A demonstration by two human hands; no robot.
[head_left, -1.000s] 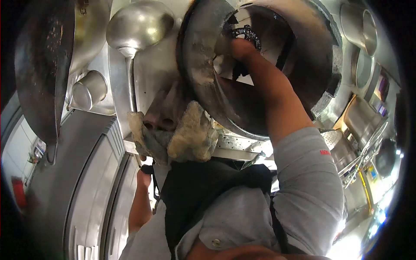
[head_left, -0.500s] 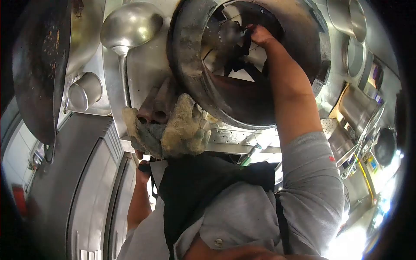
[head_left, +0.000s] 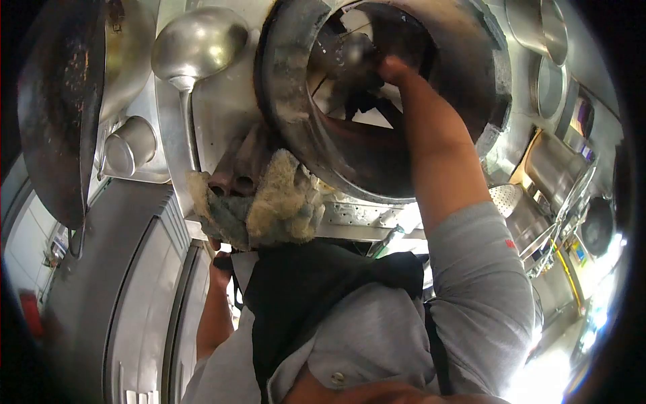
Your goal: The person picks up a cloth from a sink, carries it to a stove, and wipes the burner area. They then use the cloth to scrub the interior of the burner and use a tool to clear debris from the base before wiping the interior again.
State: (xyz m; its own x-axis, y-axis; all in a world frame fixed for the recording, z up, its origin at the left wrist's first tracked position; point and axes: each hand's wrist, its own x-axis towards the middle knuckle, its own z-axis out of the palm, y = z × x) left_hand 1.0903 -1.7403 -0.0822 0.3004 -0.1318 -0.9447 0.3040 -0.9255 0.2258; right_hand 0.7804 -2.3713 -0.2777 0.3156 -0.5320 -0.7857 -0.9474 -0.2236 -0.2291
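Observation:
My right hand (head_left: 393, 69) reaches down into the opening of a large, blackened wok burner ring (head_left: 286, 87). Its fingers look closed beside dark burner parts (head_left: 356, 54); what they hold, if anything, cannot be made out. Low at the counter's front edge is my left hand (head_left: 220, 262), curled by a small dark part, its fingers mostly hidden. Just above it lies a worn, fuzzy towel (head_left: 272, 205), bunched against two rusty pipe ends (head_left: 232, 178).
A big ladle (head_left: 202, 47) rests on the steel counter at left, near a metal cup (head_left: 131, 145) and a dark wok (head_left: 64, 101). Steel pots (head_left: 558, 168) and a perforated skimmer (head_left: 506, 200) stand at right. A grey cabinet (head_left: 114, 236) is at lower left.
My right hand has shifted slightly down and left within the ring, and its fingers are less visible now. The whole view has moved a little; my left hand stays by the counter edge.

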